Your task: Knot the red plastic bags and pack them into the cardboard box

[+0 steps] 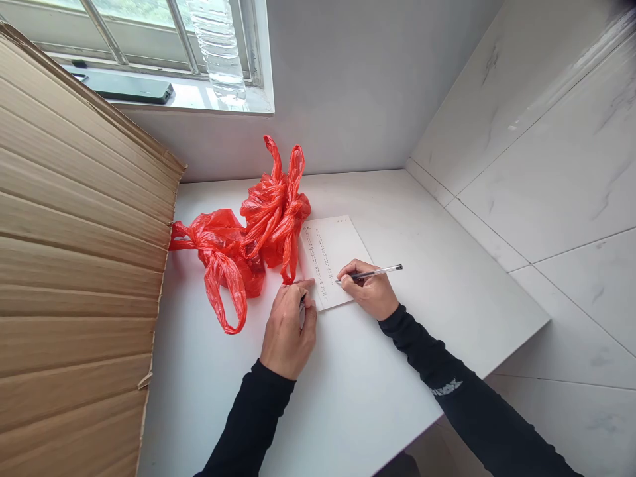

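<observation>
Nearest, two black sleeves (pixel 256 411) cross the near part of the white surface (pixel 462 271); the right one bears a pale printed mark (pixel 446 388), its lettering not legible. The left hand (pixel 289 324) is half curled, with fingertips at the near-left corner of a white sheet (pixel 342 245); a small dark patch shows beside its thumb, and whether it grips anything cannot be told. The right hand (pixel 370 288) pinches a clear pen (pixel 386 270), tip at the writing. The sheet lies between the surface's centre and its far edge, with two columns of small dark characters and a short row along its top, too small to read. Two knotted red bags, one (pixel 226 258) towards the left edge, the other (pixel 275 212) towards the far edge, adjoin it. Beyond, a sill carries a phone (pixel 130 88) and a clear bottle (pixel 218 53).
</observation>
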`<state>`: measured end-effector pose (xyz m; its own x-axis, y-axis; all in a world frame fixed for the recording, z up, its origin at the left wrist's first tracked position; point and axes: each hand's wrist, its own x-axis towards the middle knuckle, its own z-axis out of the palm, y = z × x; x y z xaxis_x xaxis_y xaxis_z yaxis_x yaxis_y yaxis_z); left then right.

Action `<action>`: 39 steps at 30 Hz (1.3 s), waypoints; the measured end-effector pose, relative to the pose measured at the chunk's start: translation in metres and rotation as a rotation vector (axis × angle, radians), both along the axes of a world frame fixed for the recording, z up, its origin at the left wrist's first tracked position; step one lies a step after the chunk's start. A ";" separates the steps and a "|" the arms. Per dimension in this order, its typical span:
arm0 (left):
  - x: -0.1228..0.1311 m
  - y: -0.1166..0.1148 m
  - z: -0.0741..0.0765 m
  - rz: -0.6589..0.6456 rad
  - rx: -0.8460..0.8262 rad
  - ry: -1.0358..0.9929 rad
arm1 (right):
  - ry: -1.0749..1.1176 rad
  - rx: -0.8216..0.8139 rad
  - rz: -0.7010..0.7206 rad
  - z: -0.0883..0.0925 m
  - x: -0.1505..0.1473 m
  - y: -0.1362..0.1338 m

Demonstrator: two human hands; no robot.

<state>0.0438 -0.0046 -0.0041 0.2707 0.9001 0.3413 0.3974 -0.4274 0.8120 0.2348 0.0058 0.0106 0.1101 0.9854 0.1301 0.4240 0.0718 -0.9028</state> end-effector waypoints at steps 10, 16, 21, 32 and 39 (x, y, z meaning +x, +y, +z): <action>-0.001 0.000 0.001 -0.002 0.000 0.002 | -0.019 0.018 0.043 0.000 0.001 -0.002; 0.000 0.000 0.001 -0.001 0.002 0.002 | -0.040 0.011 0.047 0.001 0.000 -0.002; 0.000 0.000 0.002 0.004 0.003 0.005 | -0.034 0.008 0.056 0.002 -0.001 -0.002; 0.000 0.000 0.002 0.002 -0.007 -0.001 | -0.033 0.000 0.034 0.002 0.000 -0.002; 0.000 -0.001 0.002 -0.003 -0.013 0.000 | -0.025 -0.012 0.049 0.005 -0.001 -0.002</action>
<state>0.0436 -0.0051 -0.0021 0.2734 0.9038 0.3293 0.3961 -0.4177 0.8177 0.2340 0.0034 0.0151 0.0583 0.9910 0.1203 0.4423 0.0824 -0.8931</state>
